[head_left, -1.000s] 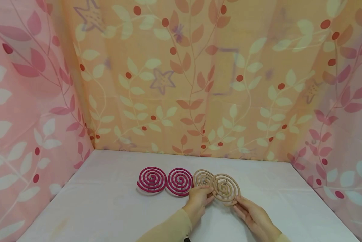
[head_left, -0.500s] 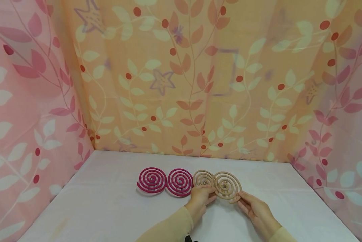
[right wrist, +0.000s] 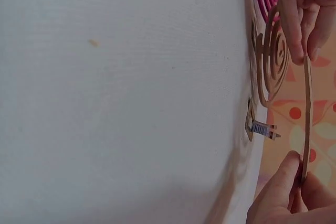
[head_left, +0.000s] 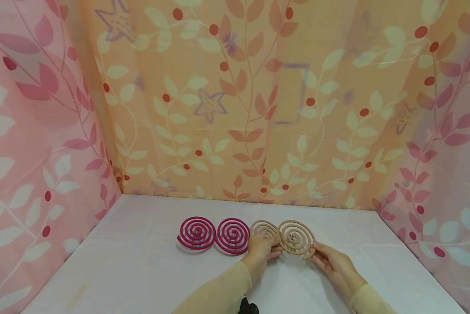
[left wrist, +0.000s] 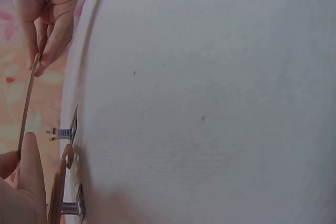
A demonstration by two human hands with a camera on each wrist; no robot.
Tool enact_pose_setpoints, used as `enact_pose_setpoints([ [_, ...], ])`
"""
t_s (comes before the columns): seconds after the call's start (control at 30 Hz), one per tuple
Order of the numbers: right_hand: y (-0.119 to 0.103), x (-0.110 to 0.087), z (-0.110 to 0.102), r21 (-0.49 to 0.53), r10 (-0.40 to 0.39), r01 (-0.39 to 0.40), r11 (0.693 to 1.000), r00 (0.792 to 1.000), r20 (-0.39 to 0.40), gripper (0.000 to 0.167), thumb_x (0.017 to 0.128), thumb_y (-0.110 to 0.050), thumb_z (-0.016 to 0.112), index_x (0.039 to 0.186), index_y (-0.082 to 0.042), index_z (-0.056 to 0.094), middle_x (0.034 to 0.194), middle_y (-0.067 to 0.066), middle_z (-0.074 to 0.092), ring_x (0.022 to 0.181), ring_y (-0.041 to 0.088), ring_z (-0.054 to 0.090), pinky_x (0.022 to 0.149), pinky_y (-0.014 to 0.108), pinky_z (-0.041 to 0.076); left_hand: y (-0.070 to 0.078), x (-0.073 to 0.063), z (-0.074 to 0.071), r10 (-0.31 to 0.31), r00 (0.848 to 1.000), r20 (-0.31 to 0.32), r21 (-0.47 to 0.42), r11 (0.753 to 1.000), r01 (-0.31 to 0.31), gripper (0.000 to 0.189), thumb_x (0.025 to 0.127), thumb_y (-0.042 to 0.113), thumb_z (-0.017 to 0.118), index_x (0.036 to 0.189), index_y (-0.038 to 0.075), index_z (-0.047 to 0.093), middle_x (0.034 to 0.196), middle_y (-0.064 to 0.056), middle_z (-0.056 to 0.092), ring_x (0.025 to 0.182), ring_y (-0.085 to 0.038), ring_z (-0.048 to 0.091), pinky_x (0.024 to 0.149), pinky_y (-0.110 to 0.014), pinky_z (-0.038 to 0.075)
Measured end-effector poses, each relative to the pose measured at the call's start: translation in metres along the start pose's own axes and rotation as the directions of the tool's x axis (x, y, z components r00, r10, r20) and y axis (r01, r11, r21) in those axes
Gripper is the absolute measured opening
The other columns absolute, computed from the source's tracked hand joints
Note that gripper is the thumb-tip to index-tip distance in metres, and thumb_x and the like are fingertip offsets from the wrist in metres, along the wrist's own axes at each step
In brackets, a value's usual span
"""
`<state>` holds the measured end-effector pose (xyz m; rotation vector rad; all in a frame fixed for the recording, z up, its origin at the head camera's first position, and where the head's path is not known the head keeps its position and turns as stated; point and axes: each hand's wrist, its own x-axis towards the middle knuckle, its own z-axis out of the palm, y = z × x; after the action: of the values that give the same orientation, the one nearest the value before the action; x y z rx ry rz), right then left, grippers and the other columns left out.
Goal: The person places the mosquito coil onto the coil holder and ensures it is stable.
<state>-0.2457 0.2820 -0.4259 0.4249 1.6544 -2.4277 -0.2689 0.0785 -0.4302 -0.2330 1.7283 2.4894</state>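
Observation:
A tan spiral coil (head_left: pixel 296 237) is held just above the white table (head_left: pixel 141 270), between both hands. My left hand (head_left: pixel 271 250) pinches its left rim and my right hand (head_left: pixel 318 254) pinches its right rim. The right wrist view shows this held coil (right wrist: pixel 306 114) edge-on, well off the cloth, above a small metal stand (right wrist: pixel 261 127). In the left wrist view the same stand (left wrist: pixel 65 132) sits under the coil's edge (left wrist: pixel 26 103). A second tan coil (head_left: pixel 263 229) rests beside it on the left, partly behind my left hand.
Two magenta spiral coils (head_left: pixel 196 233) (head_left: pixel 233 235) lie in a row left of the tan ones. Leaf-patterned curtains (head_left: pixel 235 109) close in the back and both sides. White cloth stretches bare in front and to either side of the row.
Both hands have carried the held tan coil a little farther from me and slightly right, bringing it level with the row of coils. The other coils have not moved.

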Motion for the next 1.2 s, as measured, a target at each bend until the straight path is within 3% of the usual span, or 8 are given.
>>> enact_pose_setpoints([
  [0.2, -0.005, 0.005, -0.002, -0.009, 0.014, -0.014, 1.000, 1.000, 0.010, 0.028, 0.101, -0.006, 0.055, 0.080, -0.016, 0.072, 0.079, -0.004, 0.073, 0.077, 0.001, 0.069, 0.077, 0.014, 0.059, 0.001, 0.005, 0.001, 0.053, 0.999, 0.001, 0.066, 0.996, -0.053, 0.013, 0.084, -0.008, 0.066, 0.077, 0.000, 0.059, 0.060, -0.001, 0.063, 0.054, -0.006, 0.060, 0.058, -0.027, 0.062],
  [0.47, -0.012, 0.019, -0.005, 0.003, 0.020, -0.021, 1.000, 0.999, 0.044, 0.031, 0.100, -0.002, 0.054, 0.078, -0.015, 0.072, 0.078, -0.002, 0.074, 0.076, 0.002, 0.070, 0.078, 0.015, 0.059, 0.007, 0.008, 0.001, 0.060, 0.998, -0.018, 0.134, 0.989, -0.057, 0.009, 0.086, -0.009, 0.066, 0.092, -0.013, 0.061, 0.065, -0.011, 0.069, 0.052, -0.007, 0.059, 0.053, -0.023, 0.060],
  [0.7, -0.016, 0.030, -0.007, -0.048, -0.002, 0.005, 0.999, 0.999, 0.053, 0.034, 0.100, 0.000, 0.052, 0.076, -0.016, 0.071, 0.075, -0.003, 0.073, 0.073, 0.002, 0.069, 0.073, 0.015, 0.059, 0.004, 0.015, 0.006, 0.078, 0.997, -0.014, 0.175, 0.982, -0.074, 0.004, 0.084, -0.009, 0.068, 0.087, -0.012, 0.066, 0.070, -0.021, 0.072, 0.054, -0.008, 0.062, 0.058, -0.028, 0.062],
  [0.9, -0.020, 0.037, -0.009, -0.052, 0.002, 0.000, 0.999, 1.000, 0.029, 0.029, 0.098, 0.004, 0.054, 0.077, -0.010, 0.070, 0.076, 0.000, 0.071, 0.073, 0.005, 0.069, 0.072, 0.016, 0.060, 0.000, 0.020, 0.010, 0.100, 0.995, -0.001, 0.161, 0.982, -0.099, 0.006, 0.084, -0.010, 0.068, 0.088, -0.012, 0.065, 0.068, -0.017, 0.071, 0.055, -0.009, 0.062, 0.059, -0.029, 0.063],
  [1.03, -0.023, 0.041, -0.007, -0.070, 0.023, -0.022, 0.997, 1.000, 0.015, 0.026, 0.096, 0.002, 0.057, 0.077, -0.010, 0.072, 0.076, 0.001, 0.072, 0.072, 0.006, 0.070, 0.072, 0.017, 0.060, -0.001, 0.021, 0.010, 0.113, 0.993, -0.020, 0.153, 0.982, -0.108, 0.004, 0.082, -0.012, 0.067, 0.086, -0.013, 0.065, 0.067, -0.019, 0.071, 0.055, -0.010, 0.062, 0.057, -0.028, 0.062],
  [1.2, -0.025, 0.045, -0.007, -0.065, 0.068, -0.064, 0.996, 0.996, 0.061, 0.030, 0.099, 0.001, 0.052, 0.078, -0.010, 0.071, 0.077, 0.002, 0.072, 0.073, 0.007, 0.070, 0.073, 0.017, 0.060, -0.001, 0.020, 0.007, 0.120, 0.993, -0.021, 0.194, 0.975, -0.113, 0.004, 0.082, -0.012, 0.067, 0.085, -0.014, 0.066, 0.071, -0.024, 0.071, 0.053, -0.009, 0.063, 0.054, -0.026, 0.061],
])
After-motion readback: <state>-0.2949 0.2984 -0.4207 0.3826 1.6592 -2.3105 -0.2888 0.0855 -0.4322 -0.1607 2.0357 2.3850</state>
